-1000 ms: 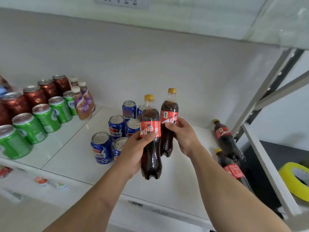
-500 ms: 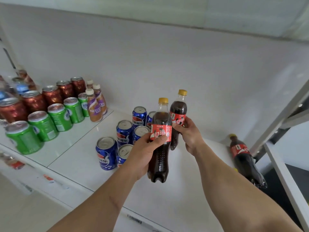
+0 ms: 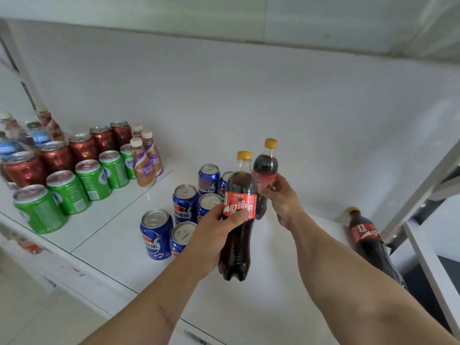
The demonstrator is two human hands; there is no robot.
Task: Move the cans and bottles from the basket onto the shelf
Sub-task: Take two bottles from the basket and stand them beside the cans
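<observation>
My left hand [image 3: 214, 235] grips a cola bottle [image 3: 240, 220] with a red label and yellow cap, held upright above the white shelf [image 3: 107, 227]. My right hand [image 3: 282, 199] holds a second, similar cola bottle [image 3: 265, 170] just behind and to the right of the first. Both bottles hover right of a cluster of blue Pepsi cans [image 3: 185, 202]. A third cola bottle [image 3: 368, 240] lies tilted at the shelf's right end. The basket is not in view.
Green cans [image 3: 67, 191], dark red cans [image 3: 57, 155] and Nescafe bottles [image 3: 143, 165] fill the shelf's left part. More bottles [image 3: 15, 143] stand at the far left. A grey metal frame [image 3: 423, 190] rises on the right.
The view has swung left, so the second bottle lying on the right and the yellow tape roll left the frame. Both hands carried their bottles slightly further over the shelf.
</observation>
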